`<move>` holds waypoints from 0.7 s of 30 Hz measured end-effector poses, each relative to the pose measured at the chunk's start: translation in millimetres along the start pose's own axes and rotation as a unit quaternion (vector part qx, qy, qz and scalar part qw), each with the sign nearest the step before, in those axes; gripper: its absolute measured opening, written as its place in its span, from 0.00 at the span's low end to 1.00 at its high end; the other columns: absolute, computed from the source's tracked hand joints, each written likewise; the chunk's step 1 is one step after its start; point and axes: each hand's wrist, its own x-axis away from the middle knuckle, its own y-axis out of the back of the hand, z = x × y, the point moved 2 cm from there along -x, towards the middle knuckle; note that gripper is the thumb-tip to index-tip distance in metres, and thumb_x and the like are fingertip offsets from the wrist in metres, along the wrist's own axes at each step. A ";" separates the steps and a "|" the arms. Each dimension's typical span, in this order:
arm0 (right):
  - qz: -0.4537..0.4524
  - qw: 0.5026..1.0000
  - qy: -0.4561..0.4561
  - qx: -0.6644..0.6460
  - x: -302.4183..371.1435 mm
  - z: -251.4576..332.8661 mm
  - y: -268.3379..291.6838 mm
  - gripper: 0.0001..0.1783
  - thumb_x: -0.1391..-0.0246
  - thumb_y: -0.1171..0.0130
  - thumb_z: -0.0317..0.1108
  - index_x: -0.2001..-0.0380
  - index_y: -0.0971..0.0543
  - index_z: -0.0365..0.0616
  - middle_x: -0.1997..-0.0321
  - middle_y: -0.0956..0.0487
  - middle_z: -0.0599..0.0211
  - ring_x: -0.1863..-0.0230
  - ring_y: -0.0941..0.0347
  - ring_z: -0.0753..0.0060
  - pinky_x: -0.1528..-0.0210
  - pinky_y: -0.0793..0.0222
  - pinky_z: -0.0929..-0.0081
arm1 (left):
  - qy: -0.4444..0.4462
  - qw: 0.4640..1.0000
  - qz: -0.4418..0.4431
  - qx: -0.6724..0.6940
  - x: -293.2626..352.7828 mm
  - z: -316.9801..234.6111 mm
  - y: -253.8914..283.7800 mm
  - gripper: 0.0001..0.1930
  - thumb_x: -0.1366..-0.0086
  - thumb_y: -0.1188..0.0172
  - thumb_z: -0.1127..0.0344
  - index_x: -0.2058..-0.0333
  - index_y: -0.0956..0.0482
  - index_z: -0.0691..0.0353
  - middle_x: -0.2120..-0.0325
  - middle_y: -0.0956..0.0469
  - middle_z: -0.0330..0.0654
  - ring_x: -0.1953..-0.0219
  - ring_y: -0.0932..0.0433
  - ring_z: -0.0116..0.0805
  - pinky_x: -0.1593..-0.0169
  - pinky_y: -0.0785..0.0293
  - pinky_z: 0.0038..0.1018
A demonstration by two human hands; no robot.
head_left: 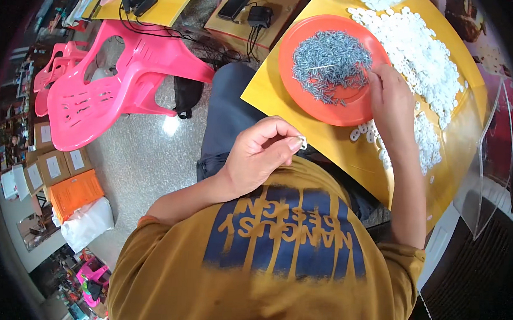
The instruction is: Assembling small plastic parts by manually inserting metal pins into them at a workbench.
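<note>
With a white piece [303, 143] held in the left hand [261, 153], screws [328, 55] are seemingly being picked by the right hand [393, 103], grip unclear, precision needed.

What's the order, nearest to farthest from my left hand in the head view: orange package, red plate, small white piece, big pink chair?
From your left hand:
1. Small white piece, held in it
2. Red plate, ahead, right
3. Big pink chair, ahead, left
4. Orange package, far left

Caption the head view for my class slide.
Left hand pinches a small white piece; right hand reaches into a round red-orange dish of slim grey pieces.
</note>
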 end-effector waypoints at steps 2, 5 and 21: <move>0.030 0.986 -0.064 -0.153 1.8 7.5 2.9 0.07 0.48 0.54 0.31 0.73 0.30 0.39 0.73 0.28 0.61 0.69 0.33 0.67 0.65 0.38 0.74 | -0.011 1.000 0.003 -0.010 -4.3 -1.2 1.3 0.05 0.40 0.51 0.70 0.69 0.30 0.66 0.75 0.32 0.33 0.76 0.34 0.16 0.72 0.37 0.14; 0.088 0.850 -0.199 -0.480 7.7 24.7 7.5 0.08 0.47 0.55 0.32 0.72 0.31 0.39 0.73 0.30 0.68 0.71 0.37 0.76 0.66 0.40 0.80 | -0.054 0.998 -0.011 -0.018 -10.4 -11.5 -0.3 0.05 0.40 0.52 0.70 0.68 0.30 0.66 0.74 0.32 0.33 0.76 0.33 0.16 0.72 0.36 0.14; 0.118 0.585 -0.262 -0.758 37.0 68.8 20.8 0.08 0.46 0.55 0.34 0.70 0.32 0.40 0.73 0.31 0.68 0.75 0.39 0.82 0.68 0.41 0.82 | -0.205 0.977 0.046 -0.047 -38.8 -46.3 -24.9 0.08 0.42 0.53 0.77 0.62 0.32 0.67 0.72 0.28 0.38 0.76 0.31 0.17 0.73 0.35 0.12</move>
